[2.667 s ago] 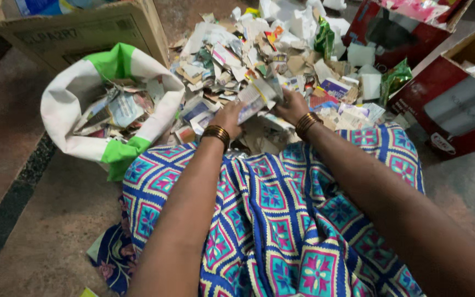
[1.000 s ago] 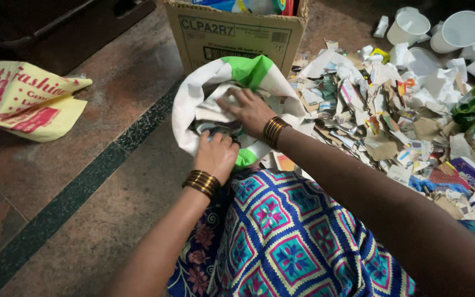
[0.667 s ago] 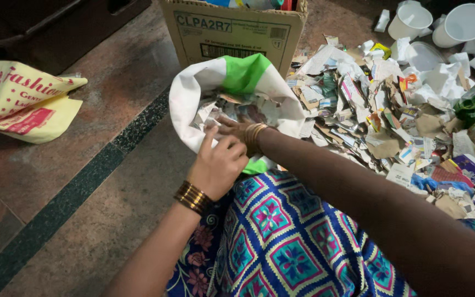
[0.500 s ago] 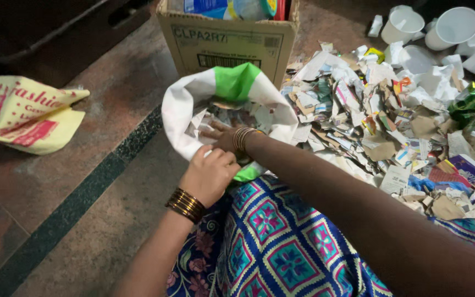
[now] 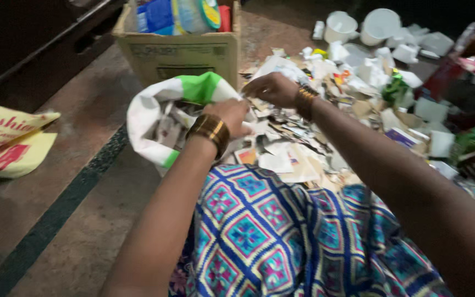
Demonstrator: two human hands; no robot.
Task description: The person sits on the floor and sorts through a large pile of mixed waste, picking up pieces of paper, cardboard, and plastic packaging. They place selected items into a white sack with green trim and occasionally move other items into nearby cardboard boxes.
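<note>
Head view, nearest first: a lap draped in blue, pink and teal patterned cloth (image 5: 259, 236) fills the lower frame, and both forearms are stretched forward over it. The left hand (image 5: 227, 114), banded at the wrist by a stack of gold bangles (image 5: 209, 131), is closed on the near right edge of the white-and-green sack (image 5: 155, 118), its fingers pinching the rim where the green band meets the white. The sack lies on the floor just left of that hand, mouth gaping toward the camera, with paper scraps seen inside. The right hand (image 5: 270, 89) is held a little farther out and to the right, above the edge of the heap of torn paper and card (image 5: 314, 126); its fingers are drawn together toward the sack rim, but whether anything is pinched in that grip cannot be told (the frame is blurred by motion). The sack mouth thus lies to the left of both hands, the left hand being on it and the right hand just beside it, over the heap.

Beyond the sack a brown cardboard box (image 5: 180, 52) stuffed with coloured packets is stood upright. Farther right, white paper cups (image 5: 361, 26) and crumpled green wrappers (image 5: 397, 88) are scattered behind the heap. A yellow printed bag (image 5: 6, 140) is laid flat at far left. Everything rests on a reddish stone floor (image 5: 83, 220) crossed by a dark inlaid strip; the room behind is dim.
</note>
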